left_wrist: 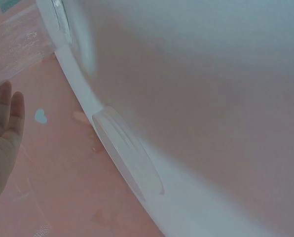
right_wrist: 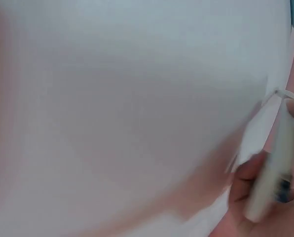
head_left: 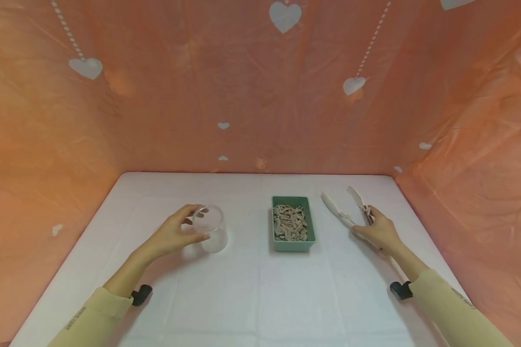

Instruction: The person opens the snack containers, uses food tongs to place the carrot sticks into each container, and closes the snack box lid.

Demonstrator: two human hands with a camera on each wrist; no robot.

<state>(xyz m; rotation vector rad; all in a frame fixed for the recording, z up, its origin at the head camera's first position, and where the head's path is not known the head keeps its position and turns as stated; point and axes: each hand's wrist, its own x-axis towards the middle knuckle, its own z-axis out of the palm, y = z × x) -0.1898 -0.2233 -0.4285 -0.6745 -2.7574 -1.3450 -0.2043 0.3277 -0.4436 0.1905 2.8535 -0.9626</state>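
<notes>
White-clothed table (head_left: 226, 299), as I observe it remotely through the head camera; its far edge runs straight between two corners, and faint creases (head_left: 258, 284) cross the cloth. A green rectangular tray (head_left: 294, 246) rests on the surface, slightly right of the midline and apart from the far edge. To the left of the midline is a clear cup (head_left: 217, 238), and near the right edge are pale tongs (head_left: 336, 208); I cannot establish whether either touches the cloth.
</notes>
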